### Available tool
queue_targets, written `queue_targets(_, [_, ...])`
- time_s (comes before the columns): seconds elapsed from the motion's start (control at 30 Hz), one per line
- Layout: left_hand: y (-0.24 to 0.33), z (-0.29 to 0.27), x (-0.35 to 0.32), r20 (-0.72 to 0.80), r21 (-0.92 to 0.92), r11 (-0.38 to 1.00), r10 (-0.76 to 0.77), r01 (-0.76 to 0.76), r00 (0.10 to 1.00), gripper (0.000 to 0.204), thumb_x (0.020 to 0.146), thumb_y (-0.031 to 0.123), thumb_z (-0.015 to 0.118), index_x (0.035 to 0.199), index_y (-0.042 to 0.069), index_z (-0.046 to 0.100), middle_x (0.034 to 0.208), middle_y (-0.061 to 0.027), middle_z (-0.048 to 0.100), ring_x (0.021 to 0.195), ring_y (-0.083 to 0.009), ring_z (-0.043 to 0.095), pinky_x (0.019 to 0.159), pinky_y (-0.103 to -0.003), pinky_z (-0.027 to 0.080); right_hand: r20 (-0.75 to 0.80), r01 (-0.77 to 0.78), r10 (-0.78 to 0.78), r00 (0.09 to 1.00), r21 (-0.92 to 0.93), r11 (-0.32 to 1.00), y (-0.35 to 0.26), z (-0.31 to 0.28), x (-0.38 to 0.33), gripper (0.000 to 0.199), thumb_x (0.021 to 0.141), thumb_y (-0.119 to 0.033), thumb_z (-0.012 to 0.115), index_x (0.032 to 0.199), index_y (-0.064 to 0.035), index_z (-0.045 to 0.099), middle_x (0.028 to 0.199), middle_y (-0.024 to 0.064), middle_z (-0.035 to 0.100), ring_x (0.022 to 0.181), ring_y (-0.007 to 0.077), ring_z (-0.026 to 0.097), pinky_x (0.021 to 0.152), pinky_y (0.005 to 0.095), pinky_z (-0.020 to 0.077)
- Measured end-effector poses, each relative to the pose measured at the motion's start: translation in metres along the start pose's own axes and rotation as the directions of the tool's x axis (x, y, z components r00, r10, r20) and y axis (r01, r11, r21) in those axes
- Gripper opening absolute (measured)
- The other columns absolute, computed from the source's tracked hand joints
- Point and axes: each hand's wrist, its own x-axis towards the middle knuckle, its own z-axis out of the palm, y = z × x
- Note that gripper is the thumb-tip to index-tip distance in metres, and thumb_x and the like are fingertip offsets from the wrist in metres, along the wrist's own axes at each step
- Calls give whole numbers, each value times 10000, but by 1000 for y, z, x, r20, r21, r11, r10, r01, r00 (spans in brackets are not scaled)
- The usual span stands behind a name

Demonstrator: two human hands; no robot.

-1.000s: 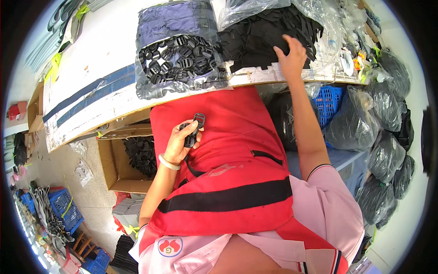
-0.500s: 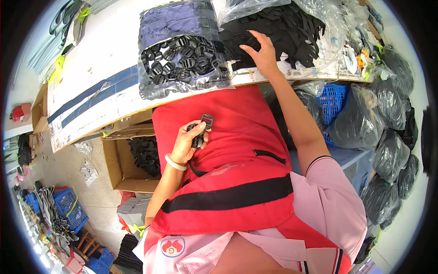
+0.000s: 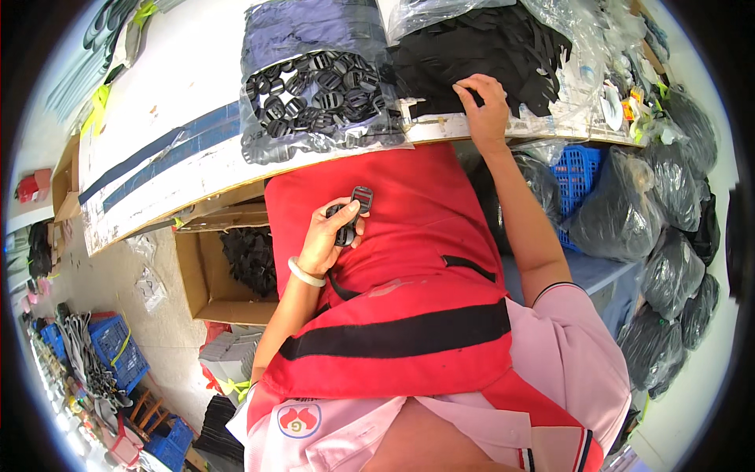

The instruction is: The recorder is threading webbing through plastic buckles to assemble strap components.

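Note:
Above my red apron (image 3: 425, 212), my left hand (image 3: 316, 245) is closed around several black plastic strap buckles. One buckle (image 3: 362, 197) sticks up between thumb and fingertips; others (image 3: 344, 234) lie against the palm and are partly covered. My right hand (image 3: 489, 112) reaches onto the table, thumb and fingers pinched at the near edge of a heap of black webbing strips (image 3: 480, 51). The pinched strip itself is mostly hidden by the fingers. To the left of the heap, a clear plastic bag (image 3: 314, 145) lies open, with many loose black buckles (image 3: 326, 98) in it.
The white table (image 3: 177, 102) has a worn front edge just beyond my lap. Below it stands a cardboard box (image 3: 193, 275) of black pieces. At right are a blue crate (image 3: 574, 177) and several filled black bags (image 3: 617, 208). More blue crates (image 3: 118, 346) stand at lower left.
My right hand has come down and to the right over the strips, and its spread fingers have drawn together. The left hand still holds the buckles, now raised and tilted slightly.

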Motion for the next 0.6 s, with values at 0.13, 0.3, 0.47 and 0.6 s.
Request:
queue_targets(0.13, [2, -2, -2, 11, 8, 1000, 8, -8, 1000, 201, 930, 191, 614, 901, -7, 636, 718, -66, 604, 596, -127, 567, 461, -246, 455, 65, -43, 39, 997, 67, 997, -6, 3, 4, 157, 759, -100, 740, 903, -77, 681, 913, 63, 642, 875, 249, 586, 779, 343, 465])
queue_targets(0.3, [-1, -2, -6, -91, -5, 1000, 24, -24, 996, 202, 932, 190, 610, 908, -8, 640, 690, -70, 595, 585, -128, 560, 462, -244, 449, 105, -106, 106, 989, -5, 994, 3, -2, 1, 111, 765, -93, 732, 859, -54, 687, 895, 65, 654, 855, 239, 589, 769, 340, 470])
queue_targets(0.47, [5, -2, -5, 13, 66, 997, 31, -32, 999, 203, 936, 204, 601, 916, 3, 626, 732, -74, 597, 590, -126, 552, 463, -240, 450, 97, -81, 68, 993, 139, 987, -8, -7, 7, 134, 782, -104, 731, 900, -46, 705, 873, 74, 685, 802, 211, 619, 730, 309, 485])
queue_targets(0.6, [8, 8, -3, -15, 72, 994, 78, -77, 997, 214, 938, 203, 596, 918, -7, 629, 691, -76, 583, 561, -124, 539, 463, -236, 442, 140, -151, 124, 982, 205, 967, -30, -2, 17, 130, 796, -114, 727, 902, -40, 708, 866, 83, 692, 784, 193, 628, 711, 295, 491])
